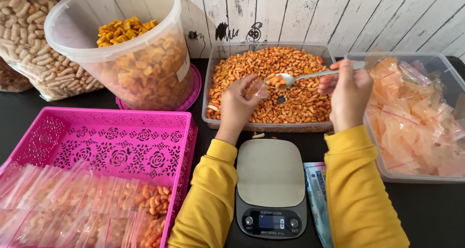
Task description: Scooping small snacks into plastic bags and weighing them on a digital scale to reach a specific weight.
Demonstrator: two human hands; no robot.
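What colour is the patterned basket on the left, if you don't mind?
The basket is bright pink with cut-out flower patterns, seen in the head view.

A level metal spoon [290, 78] heaped with orange snacks meets a small clear bag [256, 89].

Pink basket [116, 132] of filled bags, kitchen scale [271, 187], round tub [121, 45] of what look like yellow crackers

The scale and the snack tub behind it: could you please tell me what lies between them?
In the head view, a few loose snack pieces lie on the dark table between the scale and the snack tub; otherwise that strip is bare.
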